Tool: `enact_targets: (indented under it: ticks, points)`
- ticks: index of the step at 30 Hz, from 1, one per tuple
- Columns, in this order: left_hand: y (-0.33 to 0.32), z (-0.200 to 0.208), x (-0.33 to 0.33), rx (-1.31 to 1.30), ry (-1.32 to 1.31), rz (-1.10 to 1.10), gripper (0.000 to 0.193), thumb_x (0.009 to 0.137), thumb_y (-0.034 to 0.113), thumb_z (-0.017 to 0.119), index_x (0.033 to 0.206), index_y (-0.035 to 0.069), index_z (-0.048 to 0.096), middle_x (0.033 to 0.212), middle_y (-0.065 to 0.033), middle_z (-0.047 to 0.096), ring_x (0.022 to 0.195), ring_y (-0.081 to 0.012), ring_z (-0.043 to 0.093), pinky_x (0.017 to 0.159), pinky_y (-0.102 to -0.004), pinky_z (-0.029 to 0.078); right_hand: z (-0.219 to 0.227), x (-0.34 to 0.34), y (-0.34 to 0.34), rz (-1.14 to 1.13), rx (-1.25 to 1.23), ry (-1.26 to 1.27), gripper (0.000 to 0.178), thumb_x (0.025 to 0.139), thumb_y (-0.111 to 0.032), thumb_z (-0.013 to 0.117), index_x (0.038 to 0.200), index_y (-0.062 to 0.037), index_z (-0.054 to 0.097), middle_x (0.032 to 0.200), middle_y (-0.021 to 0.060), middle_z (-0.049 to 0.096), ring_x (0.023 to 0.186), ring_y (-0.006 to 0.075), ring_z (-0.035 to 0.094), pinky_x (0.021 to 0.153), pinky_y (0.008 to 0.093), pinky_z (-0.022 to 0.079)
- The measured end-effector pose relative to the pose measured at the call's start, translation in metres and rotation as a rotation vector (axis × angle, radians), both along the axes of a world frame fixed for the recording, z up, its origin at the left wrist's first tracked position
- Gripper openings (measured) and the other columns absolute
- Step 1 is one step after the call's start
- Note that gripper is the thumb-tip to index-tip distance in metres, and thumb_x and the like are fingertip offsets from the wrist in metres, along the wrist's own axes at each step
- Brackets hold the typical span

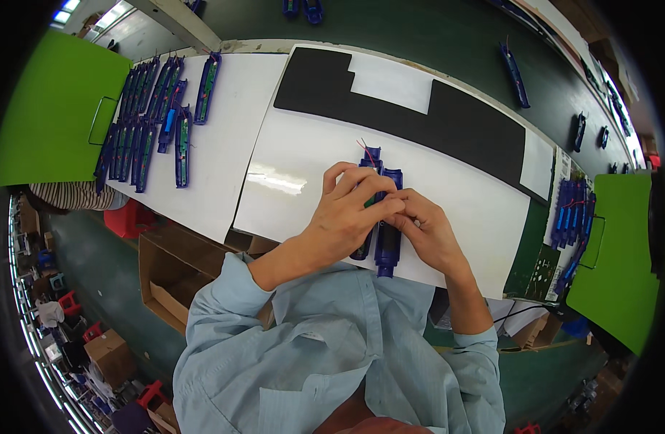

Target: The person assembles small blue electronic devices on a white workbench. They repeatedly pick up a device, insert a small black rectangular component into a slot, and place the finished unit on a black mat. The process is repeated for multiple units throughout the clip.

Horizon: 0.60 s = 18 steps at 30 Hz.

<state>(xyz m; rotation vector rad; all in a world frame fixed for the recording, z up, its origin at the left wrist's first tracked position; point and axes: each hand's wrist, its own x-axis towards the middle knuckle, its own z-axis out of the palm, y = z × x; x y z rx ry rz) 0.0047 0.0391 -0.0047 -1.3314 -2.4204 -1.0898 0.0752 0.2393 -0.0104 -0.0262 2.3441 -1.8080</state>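
Observation:
Two long blue plastic housings lie side by side on the white worktop in front of me. The left-hand housing [373, 154] has a green board inside, and thin red and dark wires stick up from its far end. Beside it, the right-hand housing [387, 254] shows a dark inner surface. Above both, my left hand [350, 210] is bent over with its fingertips pinched together. Those fingertips meet the closed thumb and forefinger of my right hand [432, 233], over the right-hand housing. Whatever is between the fingers is too small or hidden to make out.
Rows of blue housings with green boards [182, 148] stand at the left beside a green panel [57, 108]. More housings with red wires [567, 210] lie at the right, near another green panel [614, 253]. A black mat [470, 130] spans the worktop's far side; a dark belt [419, 32] carries housings beyond.

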Motion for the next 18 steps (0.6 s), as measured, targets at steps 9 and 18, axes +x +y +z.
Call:
enact_targets:
  ticks: [9,18]
  points:
    - [-0.003,-0.015,-0.007,-0.011,0.140,0.010,0.023,0.080,0.010,0.081,0.103,0.013,0.079,0.115,-0.0015,0.069,0.111,-0.0246,0.058,0.102,-0.0442,0.040,-0.008,0.008,-0.003,-0.093,-0.141,-0.054,0.013,0.101,-0.005,0.072,0.112,0.0022,0.073,0.114,0.0096,0.071,0.099,0.0194,0.069,0.088,0.0320,0.055]
    - [0.002,-0.017,0.038,0.073,-0.338,0.270,0.013,0.090,0.014,0.081,0.101,0.011,0.077,0.111,-0.0052,0.064,0.112,-0.0287,0.052,0.100,-0.0455,0.035,-0.024,0.022,-0.024,-0.339,-0.160,0.106,0.012,0.097,0.003,0.072,0.108,-0.0005,0.074,0.104,0.0099,0.067,0.095,0.0193,0.066,0.085,0.0315,0.053]
